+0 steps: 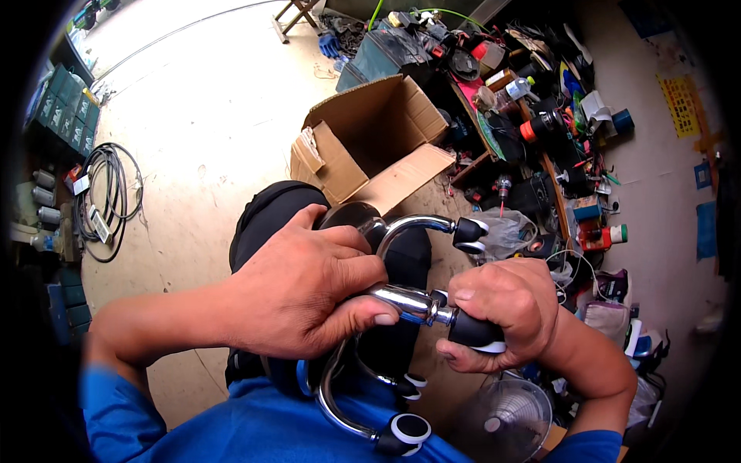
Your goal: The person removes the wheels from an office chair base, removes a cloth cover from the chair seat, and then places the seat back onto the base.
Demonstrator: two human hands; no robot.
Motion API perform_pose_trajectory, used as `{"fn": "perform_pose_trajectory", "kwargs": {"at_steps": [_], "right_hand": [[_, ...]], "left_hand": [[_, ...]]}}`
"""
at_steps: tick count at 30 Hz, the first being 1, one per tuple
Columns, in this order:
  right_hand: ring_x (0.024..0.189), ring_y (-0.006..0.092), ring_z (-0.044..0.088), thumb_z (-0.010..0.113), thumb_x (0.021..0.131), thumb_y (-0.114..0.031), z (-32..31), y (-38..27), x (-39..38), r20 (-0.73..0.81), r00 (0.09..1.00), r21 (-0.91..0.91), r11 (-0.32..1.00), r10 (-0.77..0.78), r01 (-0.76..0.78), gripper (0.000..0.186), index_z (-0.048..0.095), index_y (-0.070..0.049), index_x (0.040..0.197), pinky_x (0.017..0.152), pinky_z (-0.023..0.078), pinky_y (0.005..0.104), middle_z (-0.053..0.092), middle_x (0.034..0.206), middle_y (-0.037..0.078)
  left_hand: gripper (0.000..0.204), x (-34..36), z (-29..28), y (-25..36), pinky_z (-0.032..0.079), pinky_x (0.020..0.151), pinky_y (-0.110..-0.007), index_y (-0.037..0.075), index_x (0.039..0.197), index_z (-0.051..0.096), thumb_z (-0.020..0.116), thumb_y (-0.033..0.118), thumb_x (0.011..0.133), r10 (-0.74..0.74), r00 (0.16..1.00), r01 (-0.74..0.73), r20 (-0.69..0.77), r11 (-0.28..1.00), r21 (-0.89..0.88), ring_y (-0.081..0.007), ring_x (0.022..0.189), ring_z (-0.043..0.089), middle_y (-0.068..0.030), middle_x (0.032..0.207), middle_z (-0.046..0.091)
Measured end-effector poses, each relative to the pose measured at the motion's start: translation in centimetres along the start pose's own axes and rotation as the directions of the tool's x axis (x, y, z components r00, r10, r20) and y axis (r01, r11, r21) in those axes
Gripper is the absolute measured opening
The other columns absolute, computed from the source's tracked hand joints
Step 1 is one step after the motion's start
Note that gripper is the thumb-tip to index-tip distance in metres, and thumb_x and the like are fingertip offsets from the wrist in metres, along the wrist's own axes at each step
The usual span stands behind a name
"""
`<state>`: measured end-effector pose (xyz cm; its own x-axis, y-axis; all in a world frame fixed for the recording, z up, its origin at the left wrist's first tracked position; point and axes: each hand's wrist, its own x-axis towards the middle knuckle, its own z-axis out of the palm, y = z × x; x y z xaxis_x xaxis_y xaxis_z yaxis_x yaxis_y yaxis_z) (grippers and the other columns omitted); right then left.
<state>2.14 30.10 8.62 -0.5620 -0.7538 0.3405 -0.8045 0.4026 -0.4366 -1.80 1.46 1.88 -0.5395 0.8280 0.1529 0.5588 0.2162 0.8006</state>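
Observation:
Across my lap lies a chrome chair base (409, 302) with curved legs that end in black and white casters. My left hand (309, 282) is wrapped over its middle, the thumb pressed along the leg pointing right. My right hand (505, 309) grips the black caster (473, 330) at that leg's end; a short bright metal neck shows between caster and leg. Another caster (469, 234) sits on the upper curved leg. A lower leg carries a caster (407, 432) near my blue shirt. Part of the base is hidden under my left hand.
An open cardboard box (363, 143) stands on the floor ahead. To the right, a cluttered shelf (552, 181) holds tools, bottles and bags. A fan (505, 417) is at lower right. Coiled black cable (112, 201) and stacked green boxes (65, 112) are at left.

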Motion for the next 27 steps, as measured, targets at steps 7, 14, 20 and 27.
{"fn": "perform_pose_trajectory", "kwargs": {"at_steps": [7,14,20,27], "right_hand": [[0.068,0.0279,0.074,0.094,0.081,-0.023,0.7,0.4,0.0,-0.045,0.999,0.004,1.0,0.017,-0.017,0.059,0.058,-0.002,0.123,0.056,0.058,0.0355,0.074,0.092,0.015],[0.069,0.0286,0.076,0.095,0.081,-0.024,1.0,-0.6,0.0,-0.048,0.992,-0.003,0.994,0.113,-0.113,0.058,0.057,-0.001,0.119,0.057,0.059,0.0351,0.074,0.092,0.014],[0.07,0.0278,0.076,0.094,0.081,-0.023,0.3,-1.2,0.4,0.001,0.983,0.016,0.983,0.186,-0.186,0.058,0.056,-0.002,0.119,0.057,0.058,0.0347,0.073,0.091,0.013],[0.067,0.03,0.075,0.094,0.081,-0.021,0.3,-0.3,0.5,-0.055,0.977,0.087,0.976,0.205,-0.2,0.048,0.063,0.0,0.11,0.057,0.059,0.0364,0.074,0.092,0.015]], "left_hand": [[0.038,0.2,0.3,-0.8,0.04,0.099,-0.06,0.009,0.099,0.072,0.064,0.046,0.107,0.03,0.999,-0.03,-0.036,1.0,-0.007,-0.0303,0.093,0.065,-0.0092,0.09,0.066],[0.037,0.3,0.0,-0.9,0.04,0.099,-0.061,0.009,0.099,0.07,0.065,0.045,0.106,0.029,0.999,-0.029,-0.017,0.999,0.016,-0.0307,0.092,0.065,-0.0094,0.088,0.065],[0.037,0.6,0.1,-1.1,0.04,0.1,-0.062,0.009,0.1,0.069,0.065,0.046,0.106,0.049,0.999,-0.049,-0.006,0.999,0.012,-0.0317,0.092,0.065,-0.0097,0.087,0.064],[0.037,1.0,0.2,-1.1,0.04,0.102,-0.063,0.009,0.099,0.069,0.065,0.045,0.105,0.025,0.999,-0.025,-0.03,1.0,0.005,-0.0318,0.089,0.065,-0.0095,0.084,0.064]]}}
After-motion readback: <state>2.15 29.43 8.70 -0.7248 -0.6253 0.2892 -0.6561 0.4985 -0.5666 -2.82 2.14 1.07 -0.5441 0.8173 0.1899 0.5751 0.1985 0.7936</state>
